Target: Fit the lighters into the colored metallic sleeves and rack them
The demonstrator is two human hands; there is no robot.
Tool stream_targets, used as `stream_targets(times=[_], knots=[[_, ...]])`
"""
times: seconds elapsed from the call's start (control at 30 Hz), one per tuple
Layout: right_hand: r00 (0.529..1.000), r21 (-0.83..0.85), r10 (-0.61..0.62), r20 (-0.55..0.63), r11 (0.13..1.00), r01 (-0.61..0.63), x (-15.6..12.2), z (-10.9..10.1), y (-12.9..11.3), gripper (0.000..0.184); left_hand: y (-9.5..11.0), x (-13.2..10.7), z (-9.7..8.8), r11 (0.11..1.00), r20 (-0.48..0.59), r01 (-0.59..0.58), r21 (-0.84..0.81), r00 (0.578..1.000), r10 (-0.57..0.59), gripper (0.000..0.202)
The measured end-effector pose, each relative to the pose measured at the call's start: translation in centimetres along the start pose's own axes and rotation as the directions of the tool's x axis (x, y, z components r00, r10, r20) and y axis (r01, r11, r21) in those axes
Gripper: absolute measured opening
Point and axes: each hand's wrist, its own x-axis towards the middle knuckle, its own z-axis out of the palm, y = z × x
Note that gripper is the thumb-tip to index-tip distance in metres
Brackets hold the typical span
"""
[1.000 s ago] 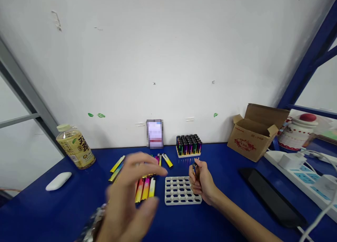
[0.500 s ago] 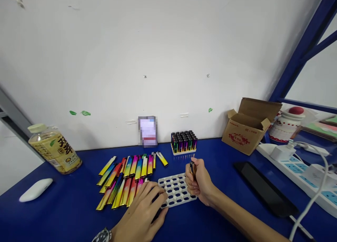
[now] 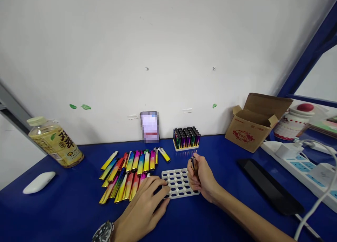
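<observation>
My right hand (image 3: 201, 175) is closed in a fist around a dark-topped lighter (image 3: 193, 163), held upright over the right part of a white tray (image 3: 180, 182) with rows of oval holes. The fingers hide most of this lighter. My left hand (image 3: 147, 203) has its fingers and thumb at the tray's left edge, holding it against the table. Left of the tray lies a loose pile of shiny, multicoloured lighters (image 3: 127, 189), partly covered by my left hand. Beyond the tray, a second tray (image 3: 187, 148) stands filled with upright, black-topped lighters (image 3: 188, 140).
A phone (image 3: 150, 127) leans on the wall. An open cardboard box (image 3: 244, 133), a lidded jar (image 3: 293, 124), a power strip (image 3: 297, 161) and a black device with a cable (image 3: 271, 186) are at the right. A drink bottle (image 3: 56, 143) and white mouse (image 3: 39, 182) are left.
The camera view has shifted slightly, so the table things sit a little higher in the picture. Both hands keep nearly the same places on and over the tray.
</observation>
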Motion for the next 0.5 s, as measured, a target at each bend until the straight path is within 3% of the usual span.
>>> stream_targets(times=[0.07, 0.2, 0.3, 0.5], knots=[[0.986, -0.007, -0.152, 0.074, 0.988, 0.153, 0.1, -0.2, 0.3, 0.049, 0.0, 0.0, 0.0, 1.000, 0.005, 0.007, -0.013, 1.000, -0.007, 0.023], [0.893, -0.140, -0.373, 0.251, 0.899, 0.415, 0.2, -0.5, 0.6, 0.038, 0.0, 0.0, 0.2, 0.999, 0.024, -0.005, -0.036, 1.000, 0.006, 0.027], [0.846, -0.287, -0.414, 0.335, 0.811, 0.510, 0.4, -0.5, 0.5, 0.034, -0.1, -0.1, 0.2, 0.998, 0.023, -0.018, -0.063, 1.000, 0.019, 0.025], [0.799, -0.440, -0.442, 0.407, 0.672, 0.596, 1.6, 0.9, 0.3, 0.033, -0.1, -0.2, 0.3, 0.996, 0.007, -0.028, -0.085, 1.000, 0.029, 0.019]])
